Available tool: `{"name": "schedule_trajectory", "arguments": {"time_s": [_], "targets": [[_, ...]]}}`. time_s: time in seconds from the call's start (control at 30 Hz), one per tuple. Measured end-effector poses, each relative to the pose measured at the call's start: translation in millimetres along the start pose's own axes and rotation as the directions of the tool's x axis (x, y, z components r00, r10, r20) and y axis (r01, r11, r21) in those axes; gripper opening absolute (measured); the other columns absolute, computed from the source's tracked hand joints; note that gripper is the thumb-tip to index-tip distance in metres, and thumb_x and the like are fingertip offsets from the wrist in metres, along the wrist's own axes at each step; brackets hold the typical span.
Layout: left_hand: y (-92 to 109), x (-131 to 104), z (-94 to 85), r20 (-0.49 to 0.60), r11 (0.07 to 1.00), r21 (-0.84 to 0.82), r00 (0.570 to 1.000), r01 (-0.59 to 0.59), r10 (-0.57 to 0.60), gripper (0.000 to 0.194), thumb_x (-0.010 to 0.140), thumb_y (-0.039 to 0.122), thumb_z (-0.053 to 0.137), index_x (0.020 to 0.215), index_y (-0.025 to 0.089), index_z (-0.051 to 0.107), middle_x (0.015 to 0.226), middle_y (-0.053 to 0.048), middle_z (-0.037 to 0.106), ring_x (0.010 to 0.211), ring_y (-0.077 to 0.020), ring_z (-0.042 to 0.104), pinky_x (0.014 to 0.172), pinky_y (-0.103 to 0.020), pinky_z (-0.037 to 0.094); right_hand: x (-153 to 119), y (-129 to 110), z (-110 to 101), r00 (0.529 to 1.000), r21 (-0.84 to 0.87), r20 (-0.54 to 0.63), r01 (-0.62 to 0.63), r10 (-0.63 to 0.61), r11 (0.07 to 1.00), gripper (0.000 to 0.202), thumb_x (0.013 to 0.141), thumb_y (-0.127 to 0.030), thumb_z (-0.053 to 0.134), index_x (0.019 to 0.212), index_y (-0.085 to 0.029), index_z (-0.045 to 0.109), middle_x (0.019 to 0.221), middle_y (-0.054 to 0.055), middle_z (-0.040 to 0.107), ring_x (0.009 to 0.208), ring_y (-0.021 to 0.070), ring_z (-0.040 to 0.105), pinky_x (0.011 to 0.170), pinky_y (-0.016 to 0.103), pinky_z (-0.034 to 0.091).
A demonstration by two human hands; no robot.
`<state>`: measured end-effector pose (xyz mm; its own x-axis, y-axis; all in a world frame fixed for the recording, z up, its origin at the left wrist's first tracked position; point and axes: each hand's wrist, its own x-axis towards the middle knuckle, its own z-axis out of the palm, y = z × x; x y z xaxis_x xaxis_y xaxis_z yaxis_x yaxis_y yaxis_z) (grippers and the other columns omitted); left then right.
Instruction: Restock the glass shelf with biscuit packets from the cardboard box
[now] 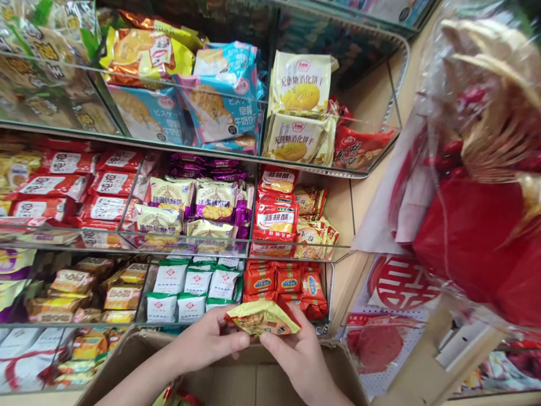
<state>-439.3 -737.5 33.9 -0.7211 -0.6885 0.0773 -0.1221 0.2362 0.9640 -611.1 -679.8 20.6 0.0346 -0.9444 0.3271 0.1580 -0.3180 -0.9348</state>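
Observation:
A yellow and red snack packet (pixel 264 317) is held between both hands, above an open cardboard box (pixel 350 366). My left hand (pixel 220 338) grips its left end, with the thumb along the lower edge. My right hand (pixel 296 344) holds the right end, its thumb also at the bottom edge. Inside the box, at the lower left, a few red and yellow packets (pixel 180 395) show in part. Behind the hands, red packets (pixel 289 285) and white and green packets (pixel 198 282) fill shelf compartments.
Tiered shelves with clear front edges (pixel 203 157) hold several kinds of wrapped biscuits. At the right hangs a plastic-wrapped red decoration (pixel 469 225), above a red and white paper ornament (pixel 403 282). Yellow and red packets (pixel 313 234) sit in the middle tier.

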Motion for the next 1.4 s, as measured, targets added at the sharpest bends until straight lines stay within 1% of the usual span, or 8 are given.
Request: {"name": "schedule_trajectory", "arguments": {"time_s": [0.07, 0.13, 0.23, 0.4, 0.53, 0.83, 1.17, 1.4], "targets": [[-3, 0, -0.3, -0.034, 1.0, 0.007, 0.999, 0.029, -0.029, 0.039, 0.07, 0.051, 0.058, 0.084, 0.014, 0.057, 0.069, -0.001, 0.058, 0.057, -0.0107, 0.051, 0.057, -0.023, 0.043, 2, -24, -5, 0.967, -0.173, -0.116, 0.205, -0.226, 0.963, 0.023, 0.073, -0.023, 0.06, 0.093, -0.021, 0.049, 0.098, 0.006, 0.062, 0.089, 0.0181, 0.061, 0.078, 0.031, 0.05], [-4, -1, 0.1, -0.064, 0.998, 0.042, 0.997, 0.048, -0.046, 0.039, 0.07, 0.051, 0.058, 0.085, 0.014, 0.056, 0.067, -0.001, 0.058, 0.058, -0.0113, 0.05, 0.056, -0.023, 0.041, 9, -57, -15, 0.837, -0.385, -0.251, 0.375, -0.486, 0.844, 0.03, 0.073, -0.022, 0.06, 0.099, -0.023, 0.045, 0.1, 0.006, 0.059, 0.085, 0.0168, 0.062, 0.072, 0.028, 0.052], [-2, -1, 1.4, -0.095, 0.99, 0.126, 0.994, 0.063, -0.051, 0.033, 0.071, 0.046, 0.058, 0.083, 0.014, 0.056, 0.063, 0.001, 0.055, 0.057, -0.0108, 0.047, 0.055, -0.022, 0.037, 30, -111, -35, 0.64, -0.746, -0.282, 0.322, -0.714, 0.583, 0.045, 0.073, -0.026, 0.061, 0.109, -0.023, 0.036, 0.09, 0.006, 0.061, 0.07, 0.0171, 0.062, 0.061, 0.029, 0.05], [0, 0, 3.7, -0.113, 0.982, 0.174, 0.992, 0.077, -0.058, 0.027, 0.073, 0.038, 0.056, 0.082, 0.013, 0.056, 0.062, 0.002, 0.051, 0.058, -0.0108, 0.044, 0.055, -0.022, 0.035, 78, -160, -53, 0.846, -0.988, -0.072, -0.131, -0.528, -0.075, 0.026, 0.082, -0.023, 0.044, 0.107, -0.015, 0.043, 0.084, 0.012, 0.063, 0.073, 0.0253, 0.06, 0.059, 0.033, 0.043], [-3, 0, 5.3, -0.146, 0.969, 0.23, 0.987, 0.093, -0.06, 0.024, 0.073, 0.035, 0.054, 0.081, 0.013, 0.057, 0.062, 0.003, 0.048, 0.059, -0.0112, 0.042, 0.054, -0.021, 0.034, 114, -170, -49, 0.944, -0.93, -0.037, -0.153, -0.329, -0.334, 0.022, 0.079, -0.008, 0.036, 0.096, -0.013, 0.051, 0.088, 0.014, 0.063, 0.086, 0.0262, 0.057, 0.062, 0.03, 0.04], [-2, 0, 5.8, -0.169, 0.933, 0.34, 0.984, 0.118, -0.063, 0.026, 0.073, 0.037, 0.05, 0.081, 0.013, 0.057, 0.067, 0.0, 0.048, 0.064, -0.0138, 0.043, 0.059, -0.024, 0.036, 181, -164, -58, 0.988, -0.953, 0.022, -0.026, -0.154, -0.303, 0.031, 0.079, -0.007, 0.036, 0.102, -0.016, 0.055, 0.104, 0.012, 0.062, 0.097, 0.0217, 0.056, 0.079, 0.031, 0.04], [0, 1, 6.9, -0.171, 0.916, 0.379, 0.983, 0.131, -0.07, 0.025, 0.074, 0.035, 0.049, 0.082, 0.014, 0.058, 0.065, 0.001, 0.049, 0.062, -0.0126, 0.041, 0.058, -0.022, 0.035, 202, -146, -59, 1.0, -0.968, -0.005, -0.008, -0.012, -0.25, 0.044, 0.08, -0.014, 0.04, 0.124, -0.016, 0.042, 0.134, 0.013, 0.039, 0.122, 0.0322, 0.032, 0.098, 0.056, 0.021], [0, 1, 7.8, -0.183, 0.924, 0.364, 0.982, 0.116, -0.051, 0.026, 0.073, 0.037, 0.05, 0.081, 0.013, 0.058, 0.065, 0.001, 0.048, 0.061, -0.0126, 0.04, 0.057, -0.022, 0.035, 200, -142, -62, 0.999, -0.976, -0.029, -0.034, -0.026, -0.217, 0.052, 0.08, -0.02, 0.045, 0.13, -0.016, 0.033, 0.138, 0.014, 0.03, 0.126, 0.0327, 0.022, 0.098, 0.051, 0.026]]}}
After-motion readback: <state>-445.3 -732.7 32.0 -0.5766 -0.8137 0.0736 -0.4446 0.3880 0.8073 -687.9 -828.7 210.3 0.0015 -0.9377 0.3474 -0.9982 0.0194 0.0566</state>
